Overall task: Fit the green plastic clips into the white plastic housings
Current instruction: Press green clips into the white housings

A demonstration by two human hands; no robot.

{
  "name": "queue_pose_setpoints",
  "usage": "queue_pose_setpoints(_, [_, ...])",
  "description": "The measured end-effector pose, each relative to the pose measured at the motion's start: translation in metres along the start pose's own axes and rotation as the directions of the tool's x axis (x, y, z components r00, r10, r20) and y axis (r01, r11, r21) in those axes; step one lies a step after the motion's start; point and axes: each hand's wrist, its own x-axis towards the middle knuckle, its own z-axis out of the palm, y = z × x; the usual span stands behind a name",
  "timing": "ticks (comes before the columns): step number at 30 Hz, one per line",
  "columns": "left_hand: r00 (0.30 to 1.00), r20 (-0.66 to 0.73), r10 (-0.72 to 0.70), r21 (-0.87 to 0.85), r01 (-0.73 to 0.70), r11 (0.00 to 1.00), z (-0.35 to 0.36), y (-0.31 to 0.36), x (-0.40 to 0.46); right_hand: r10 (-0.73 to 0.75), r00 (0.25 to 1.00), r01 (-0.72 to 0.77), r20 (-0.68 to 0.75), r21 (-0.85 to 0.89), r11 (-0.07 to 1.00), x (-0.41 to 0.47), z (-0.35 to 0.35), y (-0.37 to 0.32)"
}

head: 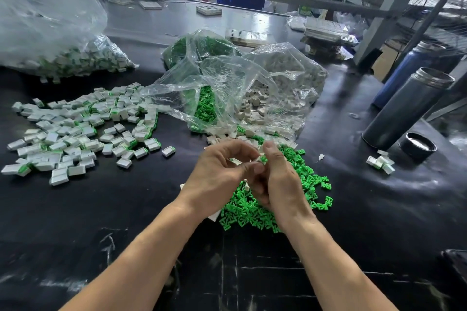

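While both hands meet over the middle of the black worktop (353, 209), a small white plastic housing (258, 158) with a bright green plastic clip (263, 159) at its edge sits pinched between them. Fingers of the left hand (219, 179) curl around the housing from nine o'clock, and the thumb and forefinger of the right hand (280, 184) close on the clip from three o'clock. How far the clip has entered cannot be told; fingertips hide the joint.

This looks like the seating step: the clip is being pressed home. Next, I judge, comes a firm squeeze until it sits flush, then a drop onto the finished pile and a reach for fresh parts.

Directly beneath the hands, spreading toward four o'clock, lies a loose heap of green clips (298, 184). At twelve o'clock a crumpled clear plastic bag (227, 78) spills more clips and bare white housings (252, 103). A scatter of assembled white-and-green pieces (75, 134) covers the ten o'clock side, with a fuller bag (50, 33) behind it. At two o'clock stands a tall grey metal flask (406, 108), its black lid (417, 146) beside it, and a few white pieces (380, 163) near that.
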Motion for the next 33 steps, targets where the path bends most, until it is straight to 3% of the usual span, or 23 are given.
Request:
queue_pose_setpoints(7, [1.0, -0.014, -0.019, -0.058, 0.018, 0.998, 0.008, -0.002, -0.002, -0.125, 0.963, 0.091, -0.24, -0.149, 0.985, 0.002, 0.009, 0.004])
queue_pose_setpoints(14, [0.999, -0.048, -0.008, -0.128, 0.002, 0.992, 0.008, -0.005, -0.003, -0.208, 0.918, 0.143, -0.337, -0.21, 0.967, 0.002, 0.016, 0.004])
queue_pose_setpoints(21, [0.999, -0.049, -0.017, -0.133, 0.01, 0.991, 0.009, -0.007, -0.003, -0.261, 0.911, 0.208, -0.32, -0.19, 0.96, 0.003, 0.018, 0.008])
queue_pose_setpoints(26, [0.999, -0.039, -0.028, -0.127, 0.023, 0.992, 0.008, -0.006, -0.001, -0.169, 0.943, 0.173, -0.287, -0.013, 0.985, 0.001, 0.019, 0.005])
queue_pose_setpoints(33, [0.998, -0.059, -0.026, -0.037, 0.023, 0.999, 0.011, -0.008, -0.002, -0.164, 0.965, 0.142, -0.207, -0.118, 0.983, 0.009, 0.009, 0.009])
